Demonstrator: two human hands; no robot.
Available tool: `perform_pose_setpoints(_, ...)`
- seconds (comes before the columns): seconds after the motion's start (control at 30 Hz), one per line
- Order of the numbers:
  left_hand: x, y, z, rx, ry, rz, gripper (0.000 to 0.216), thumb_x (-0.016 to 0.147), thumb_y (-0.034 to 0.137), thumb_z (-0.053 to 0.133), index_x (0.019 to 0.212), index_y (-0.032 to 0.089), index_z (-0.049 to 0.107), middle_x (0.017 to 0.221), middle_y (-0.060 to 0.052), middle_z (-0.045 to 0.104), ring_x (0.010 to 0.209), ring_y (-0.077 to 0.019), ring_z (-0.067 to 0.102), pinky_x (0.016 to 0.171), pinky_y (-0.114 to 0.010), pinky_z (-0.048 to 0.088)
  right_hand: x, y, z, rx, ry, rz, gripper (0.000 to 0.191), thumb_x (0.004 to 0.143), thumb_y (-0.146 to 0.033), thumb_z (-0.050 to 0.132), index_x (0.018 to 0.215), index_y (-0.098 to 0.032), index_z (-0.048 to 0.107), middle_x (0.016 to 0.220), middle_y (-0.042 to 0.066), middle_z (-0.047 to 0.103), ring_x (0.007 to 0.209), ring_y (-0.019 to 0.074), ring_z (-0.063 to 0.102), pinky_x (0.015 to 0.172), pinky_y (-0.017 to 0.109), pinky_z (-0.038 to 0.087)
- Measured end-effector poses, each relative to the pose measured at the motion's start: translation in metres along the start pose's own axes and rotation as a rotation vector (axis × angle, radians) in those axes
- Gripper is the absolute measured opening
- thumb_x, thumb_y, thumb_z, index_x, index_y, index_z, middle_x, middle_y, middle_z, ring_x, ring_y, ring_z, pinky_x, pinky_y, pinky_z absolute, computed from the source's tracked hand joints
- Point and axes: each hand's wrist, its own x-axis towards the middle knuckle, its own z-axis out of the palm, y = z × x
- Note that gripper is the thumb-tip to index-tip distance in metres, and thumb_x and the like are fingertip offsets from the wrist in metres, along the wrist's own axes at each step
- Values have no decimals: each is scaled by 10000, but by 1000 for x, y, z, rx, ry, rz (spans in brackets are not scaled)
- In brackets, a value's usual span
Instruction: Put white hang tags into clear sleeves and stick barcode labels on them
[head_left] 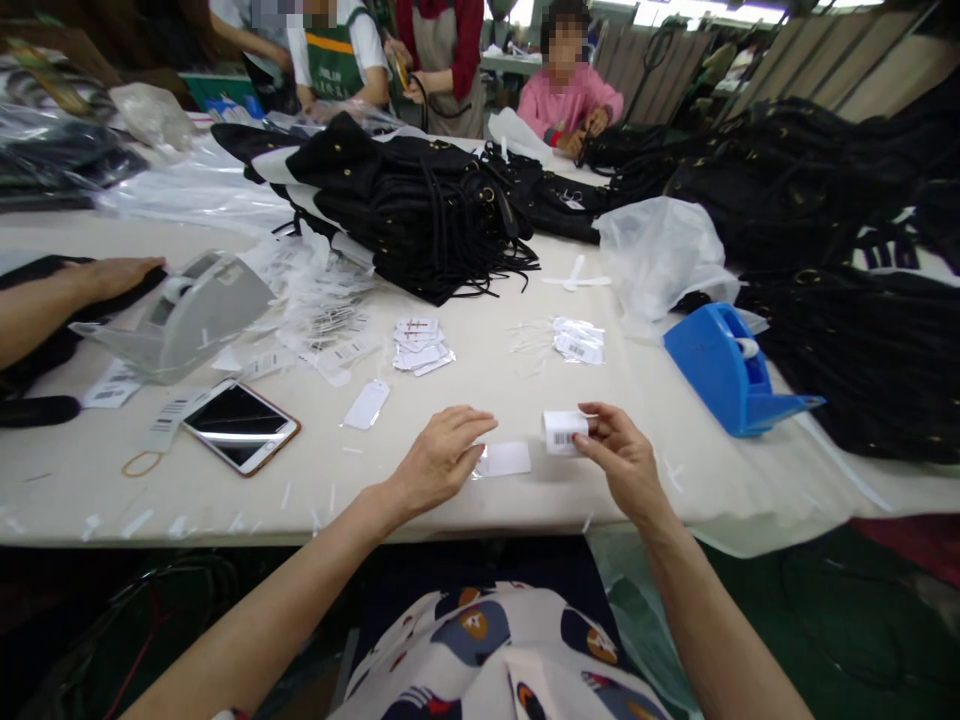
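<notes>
A: What has the right hand [619, 455] got?

B: A small roll of barcode labels [564, 432], pinched between thumb and fingertips. The roll sticks out from the fingers toward the left hand, its printed barcode facing up, held just above the table [465, 380].

A: And the left hand [442, 458]?

B: Fingers curled down, tips pressing the near end of a flat white tag [504, 459] against the table. It closes on nothing; it only pins. The tag lies just below and left of the roll, close but not touching as far as I can see.

A: What lies around the roll?

B: Beyond it, further up the table, a small stack of printed tags [420, 345], and to that stack's right another loose batch [577, 342] with thin strings. Right of the roll stands a blue tape dispenser [724, 370]. Well to the roll's left, a phone [240, 425] lies face up, with a grey dispenser [187, 315] behind it.

A: Anyone else there?

B: Another person's hand [112, 275] rests flat at the far left, beside the grey dispenser. Far beyond the roll are heaps of black bags [420, 210] and a clear plastic bag [660, 255].
</notes>
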Motion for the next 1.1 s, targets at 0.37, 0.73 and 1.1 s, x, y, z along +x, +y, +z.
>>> perform_pose_setpoints(0.37, 22, 42, 26, -1096, -485, -510, 249, 570, 287, 733, 722, 111, 645, 644, 2, 579, 586, -98, 502, 562, -206, 364, -11, -43, 8, -41, -423, 87, 362, 687, -284, 676, 1026, -213, 571, 765, 29, 622, 669, 166, 579, 581, 284, 465)
perform_pose_setpoints(0.73, 0, 53, 55, -1166, 10, -697, 240, 592, 295, 719, 691, 102, 618, 578, 19, 527, 519, -65, 423, 509, -186, 315, -47, -24, 29, -569, -70, -403, 206, 827, -246, 512, 1001, -222, 620, 1002, 79, 577, 988, 224, 501, 878, 398, 398)
perform_pose_setpoints(1.1, -3, 56, 55, -906, -124, -514, 214, 751, 319, 530, 739, 115, 593, 620, 24, 493, 589, -85, 415, 573, -198, 333, -58, -10, 32, -256, -90, -155, 177, 840, -282, 513, 942, -221, 644, 917, 45, 618, 865, 180, 562, 769, 312, 453)
